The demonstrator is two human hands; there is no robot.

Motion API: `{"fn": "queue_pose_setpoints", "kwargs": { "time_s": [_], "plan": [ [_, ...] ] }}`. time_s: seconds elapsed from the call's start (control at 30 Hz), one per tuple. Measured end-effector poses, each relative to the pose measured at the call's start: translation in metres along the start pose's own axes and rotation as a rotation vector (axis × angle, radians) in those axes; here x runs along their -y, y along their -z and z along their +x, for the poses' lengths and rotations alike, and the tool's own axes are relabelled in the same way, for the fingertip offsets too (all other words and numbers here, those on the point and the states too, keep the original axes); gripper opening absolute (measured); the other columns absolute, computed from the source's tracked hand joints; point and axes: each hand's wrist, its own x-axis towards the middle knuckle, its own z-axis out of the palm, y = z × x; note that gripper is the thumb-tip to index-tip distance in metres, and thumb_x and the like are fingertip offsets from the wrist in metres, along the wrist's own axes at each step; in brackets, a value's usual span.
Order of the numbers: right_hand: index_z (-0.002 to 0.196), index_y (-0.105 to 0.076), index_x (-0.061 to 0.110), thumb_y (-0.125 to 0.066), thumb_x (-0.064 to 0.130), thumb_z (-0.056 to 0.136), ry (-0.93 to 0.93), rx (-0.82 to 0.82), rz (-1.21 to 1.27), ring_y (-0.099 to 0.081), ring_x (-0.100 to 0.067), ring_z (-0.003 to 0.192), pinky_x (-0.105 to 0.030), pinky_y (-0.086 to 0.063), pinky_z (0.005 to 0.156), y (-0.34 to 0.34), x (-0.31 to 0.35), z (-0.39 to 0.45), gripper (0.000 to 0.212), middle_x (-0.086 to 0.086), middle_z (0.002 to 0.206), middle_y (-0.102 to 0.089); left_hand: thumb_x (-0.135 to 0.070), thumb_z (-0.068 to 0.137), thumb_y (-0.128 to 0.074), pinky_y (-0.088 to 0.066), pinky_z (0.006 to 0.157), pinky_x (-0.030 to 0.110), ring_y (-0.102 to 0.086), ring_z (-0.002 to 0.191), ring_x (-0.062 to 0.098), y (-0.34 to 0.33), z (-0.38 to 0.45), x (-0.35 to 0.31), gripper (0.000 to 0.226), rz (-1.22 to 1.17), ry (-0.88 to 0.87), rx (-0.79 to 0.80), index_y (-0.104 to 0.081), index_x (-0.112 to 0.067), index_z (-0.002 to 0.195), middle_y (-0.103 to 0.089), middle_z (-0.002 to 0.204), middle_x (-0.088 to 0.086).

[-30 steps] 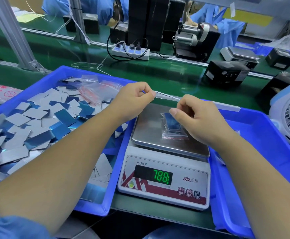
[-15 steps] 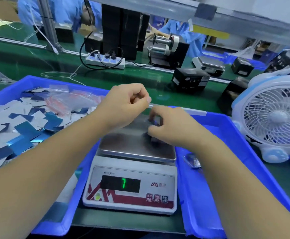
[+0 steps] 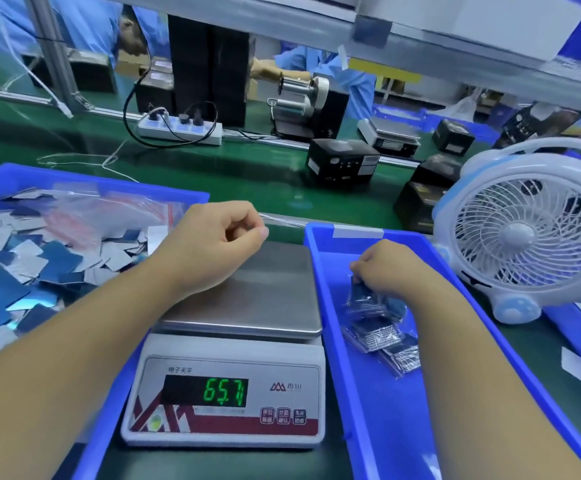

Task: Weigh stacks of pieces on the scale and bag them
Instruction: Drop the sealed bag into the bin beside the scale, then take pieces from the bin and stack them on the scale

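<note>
The scale (image 3: 265,299) stands between two blue bins; its steel platform carries no pieces and its display (image 3: 225,391) reads 65.7. My left hand (image 3: 213,244) hovers over the platform's back left corner, fingers curled with thumb against index, nothing visible in it. My right hand (image 3: 389,268) is inside the right blue bin (image 3: 332,306) and grips a clear bag holding a stack of blue pieces (image 3: 368,301), just above other bagged stacks (image 3: 382,341) lying there. Loose blue and silver pieces (image 3: 22,265) fill the left blue bin (image 3: 91,183).
Empty clear zip bags (image 3: 109,209) lie on the loose pieces at the back of the left bin. A white desk fan (image 3: 531,230) stands right of the right bin. A power strip (image 3: 181,128), black boxes and another scale sit beyond on the green conveyor.
My right hand has carried the bagged stack off the scale platform rightward into the right bin. My left hand has let go of the bag and stays over the scale.
</note>
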Motion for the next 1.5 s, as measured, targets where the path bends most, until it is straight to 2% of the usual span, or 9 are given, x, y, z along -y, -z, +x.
{"fn": "queue_pose_setpoints", "kwargs": {
  "time_s": [0.23, 0.37, 0.5, 0.6, 0.87, 1.07, 1.17, 1.33, 1.5],
  "plan": [
    [0.086, -0.065, -0.002, -0.048, 0.025, 0.094, 0.122, -0.135, 0.076, -0.046, -0.023, 0.063, -0.034, -0.045, 0.059, 0.016, 0.034, -0.017, 0.033, -0.013, 0.072, -0.063, -0.017, 0.093, -0.065, -0.034, 0.052, 0.012, -0.041, 0.051, 0.005, 0.007, -0.001, 0.000, 0.023, -0.031, 0.025, 0.009, -0.061, -0.023, 0.071, -0.046, 0.050, -0.016],
    [0.059, -0.046, 0.008, -0.049, 0.031, 0.094, 0.315, -0.184, -0.007, -0.047, -0.023, 0.056, -0.029, -0.035, 0.049, 0.019, 0.082, -0.039, 0.041, -0.002, 0.052, -0.051, -0.029, 0.093, -0.063, -0.033, 0.049, 0.014, -0.044, 0.051, 0.003, 0.035, 0.010, -0.005, 0.020, 0.098, 0.103, 0.109, -0.061, -0.029, 0.072, -0.052, 0.053, -0.018],
    [0.063, -0.051, 0.014, -0.045, 0.035, 0.096, 0.495, -0.112, -0.124, -0.052, -0.019, 0.065, -0.032, -0.042, 0.055, 0.002, 0.136, -0.065, 0.039, 0.002, 0.063, -0.054, -0.028, 0.090, -0.064, -0.034, 0.041, 0.013, -0.049, 0.046, -0.002, 0.071, 0.011, 0.016, 0.008, 0.253, 0.334, 0.263, -0.064, -0.031, 0.082, -0.057, 0.064, -0.014],
    [0.072, -0.054, 0.017, -0.039, 0.032, 0.096, 0.590, -0.066, -0.191, -0.057, -0.025, 0.077, -0.036, -0.050, 0.066, -0.019, 0.157, -0.077, 0.032, 0.000, 0.078, -0.061, -0.021, 0.090, -0.063, -0.041, 0.055, 0.024, -0.054, 0.068, 0.004, 0.093, 0.001, 0.036, 0.008, 0.441, 0.431, 0.329, -0.062, -0.029, 0.090, -0.056, 0.084, -0.013],
    [0.073, -0.054, 0.022, -0.041, 0.042, 0.094, 0.691, -0.216, -0.035, -0.054, -0.010, 0.068, -0.033, -0.049, 0.063, -0.041, 0.151, -0.077, 0.032, 0.009, 0.068, -0.059, -0.017, 0.089, -0.064, -0.053, 0.082, 0.035, -0.065, 0.103, 0.026, 0.139, -0.017, 0.074, 0.026, 0.729, 0.678, 0.387, -0.067, -0.011, 0.114, -0.067, 0.115, 0.007],
    [0.072, -0.059, 0.024, -0.041, 0.045, 0.088, 0.719, -0.231, 0.071, -0.055, -0.007, 0.066, -0.031, -0.048, 0.062, -0.045, 0.147, -0.071, 0.032, 0.012, 0.065, -0.061, -0.058, 0.072, -0.079, -0.045, 0.094, 0.030, -0.055, 0.110, 0.012, 0.125, -0.024, 0.072, 0.069, 0.396, 0.595, 0.641, -0.055, -0.038, 0.133, -0.054, 0.125, -0.015],
    [0.071, -0.060, 0.023, -0.042, 0.043, 0.088, 0.722, -0.233, 0.107, -0.055, -0.007, 0.065, -0.032, -0.047, 0.063, -0.045, 0.145, -0.070, 0.031, 0.011, 0.063, -0.060, -0.056, 0.067, -0.084, -0.044, 0.094, 0.031, -0.053, 0.117, 0.013, 0.128, -0.026, 0.072, 0.081, 0.472, 0.573, 0.819, -0.048, -0.043, 0.139, -0.049, 0.132, -0.016],
    [0.071, -0.060, 0.023, -0.046, 0.040, 0.089, 0.742, -0.237, 0.141, -0.055, -0.007, 0.066, -0.027, -0.045, 0.061, -0.045, 0.143, -0.070, 0.029, 0.011, 0.062, -0.060, -0.035, 0.069, -0.088, -0.050, 0.086, 0.038, -0.056, 0.102, 0.019, 0.116, -0.025, 0.073, 0.055, 0.716, 0.499, 0.844, -0.058, -0.039, 0.115, -0.055, 0.116, -0.010],
    [0.072, -0.062, 0.025, -0.051, 0.035, 0.090, 0.729, -0.225, 0.183, -0.055, -0.001, 0.074, -0.014, -0.039, 0.060, -0.045, 0.141, -0.070, 0.024, 0.015, 0.061, -0.060, -0.015, 0.074, -0.083, -0.043, 0.057, 0.025, -0.055, 0.069, 0.009, 0.112, -0.027, 0.077, 0.027, 0.697, 0.460, 0.826, -0.060, -0.029, 0.076, -0.063, 0.084, -0.010]
  ]
}}
